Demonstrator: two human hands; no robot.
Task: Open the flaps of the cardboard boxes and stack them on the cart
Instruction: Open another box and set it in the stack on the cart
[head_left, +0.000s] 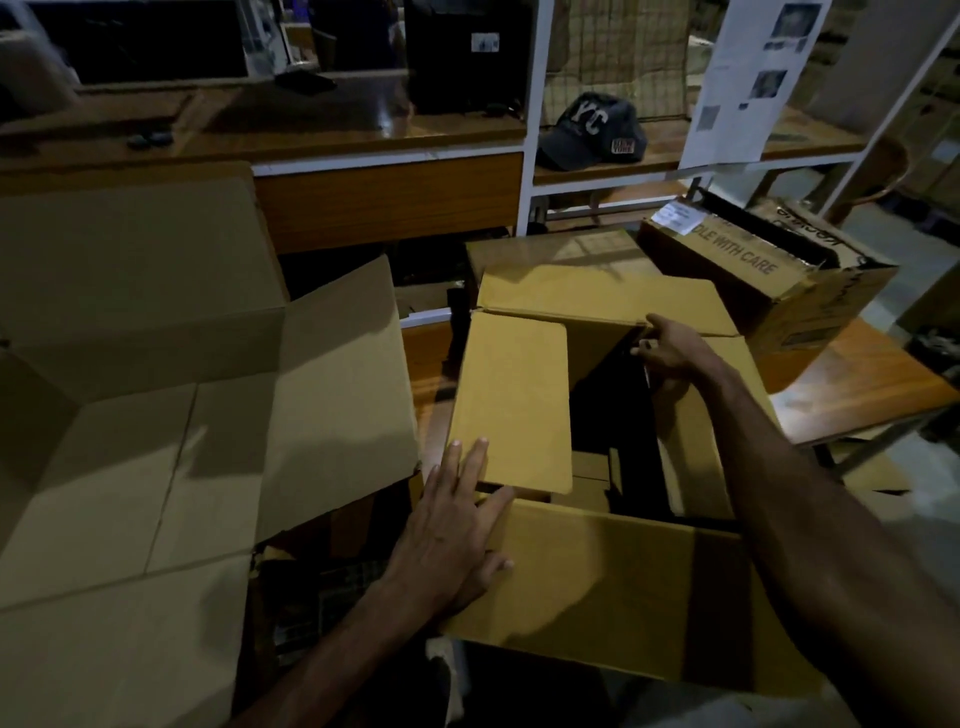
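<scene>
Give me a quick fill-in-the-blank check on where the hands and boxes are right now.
1. The left hand lies flat on the box's ____ flap.
2. The right hand grips the edge of the ____ flap.
3. The printed box behind reads "____ WITH CARE", first word partly cut off.
4. A dark ____ sits on the shelf.

Missing words: left; far; handle; cap

Big open box (130, 415) cut off by left and bottom edges. Middle box (597, 587) interior too dark to read. Printed box (769, 280) text partly hidden: "DLE WITH CARE". Poster (758, 78) print blurred.
</scene>
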